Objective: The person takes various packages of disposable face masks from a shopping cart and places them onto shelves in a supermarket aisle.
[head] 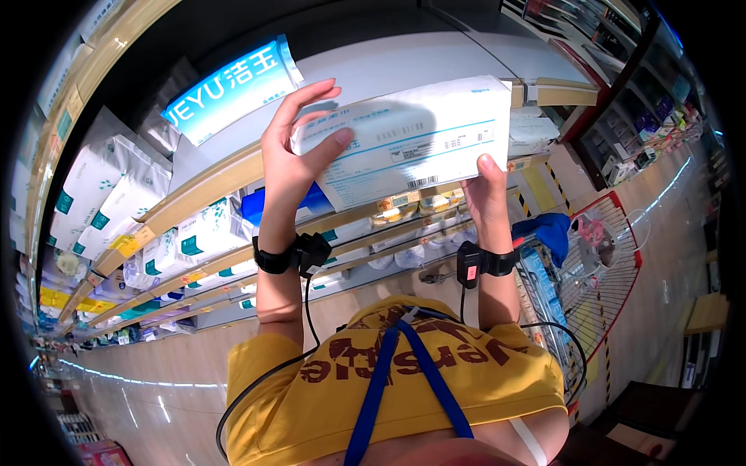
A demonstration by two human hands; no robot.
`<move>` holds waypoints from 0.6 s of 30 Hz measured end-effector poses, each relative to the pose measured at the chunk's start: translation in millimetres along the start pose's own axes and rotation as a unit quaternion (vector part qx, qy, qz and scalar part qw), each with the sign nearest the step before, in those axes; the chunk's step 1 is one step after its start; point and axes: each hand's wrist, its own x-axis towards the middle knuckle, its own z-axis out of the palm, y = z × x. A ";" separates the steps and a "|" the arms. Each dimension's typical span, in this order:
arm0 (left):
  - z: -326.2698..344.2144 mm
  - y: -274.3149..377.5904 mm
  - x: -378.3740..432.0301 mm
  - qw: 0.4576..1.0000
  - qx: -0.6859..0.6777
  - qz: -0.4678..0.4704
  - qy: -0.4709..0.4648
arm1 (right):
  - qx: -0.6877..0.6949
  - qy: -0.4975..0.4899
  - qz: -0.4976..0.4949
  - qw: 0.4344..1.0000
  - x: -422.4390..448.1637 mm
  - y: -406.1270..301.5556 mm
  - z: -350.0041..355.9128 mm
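A long white soft pack of cotton tissues point(419, 140) is raised in front of me, slightly tilted. Its face bears blue lines, small print and a barcode. My left hand point(294, 137) is at its left end, thumb across the face and the upper fingers lifted beside the top corner. At the lower right edge, my right hand point(487, 186) grips it with the thumb on the front and the other fingers hidden behind. A blue-and-white Jieyu tissue pack point(236, 90) lies on the shelf point(373, 64) just beyond my left hand.
White cotton packs point(111, 192) stand on the shelves to the left. Below the held pack, a blue box point(309, 204) is partly hidden by my left forearm. To my right stands a red-rimmed wire shopping cart point(606, 297) holding goods and a blue cloth point(545, 233). Cables hang from both wrist straps.
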 end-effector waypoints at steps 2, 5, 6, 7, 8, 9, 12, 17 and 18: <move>0.3 -2.5 -0.4 0.999 -0.020 0.031 0.034 | 0.026 0.014 -0.004 1.000 -2.0 5.5 10.2; -4.1 -9.2 -5.1 0.996 -0.047 0.074 0.014 | 0.086 0.020 -0.009 0.996 0.1 5.5 21.2; -0.8 -5.4 -9.9 0.997 -0.069 0.025 0.013 | 0.092 0.016 -0.019 0.995 1.6 4.1 22.1; -0.4 -4.9 -12.7 0.997 -0.067 0.022 0.014 | 0.098 0.012 -0.029 0.995 2.7 3.4 22.5; -0.6 -5.0 -15.2 0.998 -0.056 0.007 0.005 | 0.093 0.004 -0.027 0.995 2.9 3.5 22.4; -1.0 -6.1 -16.7 0.999 -0.048 -0.006 -0.004 | 0.093 0.004 -0.026 0.995 3.3 4.3 22.0; -3.1 -10.2 -19.2 0.998 -0.059 -0.021 -0.011 | 0.089 0.012 -0.016 0.996 4.4 6.9 22.7; -2.3 -13.2 -23.7 0.997 -0.059 -0.048 0.024 | -0.035 0.052 0.001 0.998 7.8 4.0 25.6; 0.6 -13.9 -22.3 0.996 -0.062 -0.043 0.048 | -0.036 0.053 0.000 0.998 9.0 1.8 29.0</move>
